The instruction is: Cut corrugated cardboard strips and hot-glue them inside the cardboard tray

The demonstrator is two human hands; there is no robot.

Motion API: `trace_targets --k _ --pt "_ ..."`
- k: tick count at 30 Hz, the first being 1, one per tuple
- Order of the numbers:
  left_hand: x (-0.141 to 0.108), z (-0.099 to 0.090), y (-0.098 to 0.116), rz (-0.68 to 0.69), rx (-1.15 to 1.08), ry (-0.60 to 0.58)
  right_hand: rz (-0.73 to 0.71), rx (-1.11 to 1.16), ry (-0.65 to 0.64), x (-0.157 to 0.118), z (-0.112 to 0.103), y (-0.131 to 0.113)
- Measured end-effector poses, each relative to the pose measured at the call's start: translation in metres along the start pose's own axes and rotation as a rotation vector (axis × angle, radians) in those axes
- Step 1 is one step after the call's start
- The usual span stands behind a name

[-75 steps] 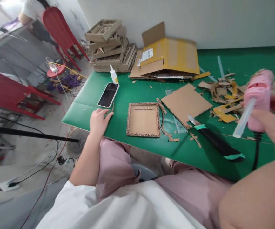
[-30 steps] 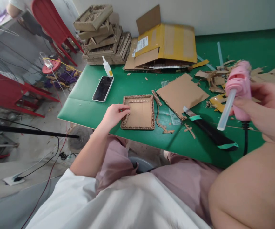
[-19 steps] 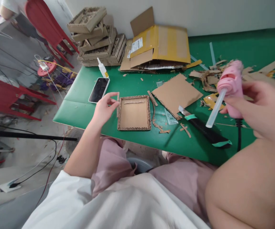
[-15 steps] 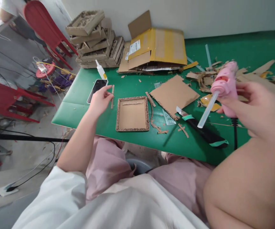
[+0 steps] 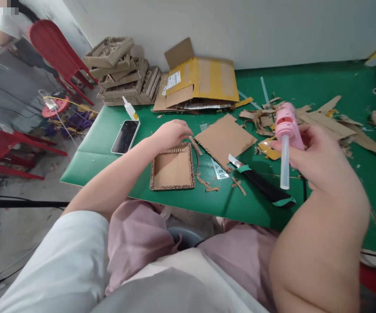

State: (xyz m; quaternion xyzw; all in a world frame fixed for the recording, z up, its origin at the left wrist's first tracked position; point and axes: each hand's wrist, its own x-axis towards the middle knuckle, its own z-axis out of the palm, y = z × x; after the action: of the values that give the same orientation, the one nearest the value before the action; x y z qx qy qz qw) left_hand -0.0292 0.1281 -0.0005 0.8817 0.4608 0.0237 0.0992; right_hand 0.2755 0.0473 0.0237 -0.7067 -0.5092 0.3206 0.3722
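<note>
My right hand (image 5: 318, 152) is wrapped round a pink hot glue gun (image 5: 286, 119), a translucent glue stick (image 5: 285, 163) jutting from it toward me. Across the far side of a shallow square cardboard tray (image 5: 153, 174) reaches my left hand (image 5: 174, 132), fingers curled together; whatever they may hold is hidden. A corrugated strip (image 5: 178, 151) lies inside the tray, partly behind my forearm. Close to my left fingertips, another corrugated strip (image 5: 196, 146) rests on the green table.
A cardboard sheet (image 5: 226, 137), a black-and-green utility knife (image 5: 262, 184) with bare blade, and scraps lie right of the tray. Behind stand a stack of cardboard trays (image 5: 126, 78) and a taped carton (image 5: 210, 80). A phone (image 5: 126, 137) and glue bottle (image 5: 130, 108) lie left.
My left hand has moved right, from beside the phone to above the tray's far edge. The loose strip formerly at its fingertips no longer shows. My right hand has turned the glue gun slightly.
</note>
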Motion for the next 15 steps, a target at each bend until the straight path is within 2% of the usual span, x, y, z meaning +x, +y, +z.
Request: trace_targets --k 3,6,10,15 --pt "0.019 0.004 0.004 0.051 0.079 -0.091 0.019 0.063 -0.023 -0.002 0.000 -0.003" --pt "0.026 0.009 -0.001 0.048 0.116 -0.138 0.034 0.070 -0.043 -0.002 -0.001 -0.005" --pt "0.025 0.013 -0.008 0.044 0.103 -0.145 0.000 0.064 -0.072 -0.002 -0.002 -0.005" --pt "0.018 0.010 -0.015 0.043 0.069 -0.136 0.019 0.020 -0.047 -0.004 -0.003 -0.008"
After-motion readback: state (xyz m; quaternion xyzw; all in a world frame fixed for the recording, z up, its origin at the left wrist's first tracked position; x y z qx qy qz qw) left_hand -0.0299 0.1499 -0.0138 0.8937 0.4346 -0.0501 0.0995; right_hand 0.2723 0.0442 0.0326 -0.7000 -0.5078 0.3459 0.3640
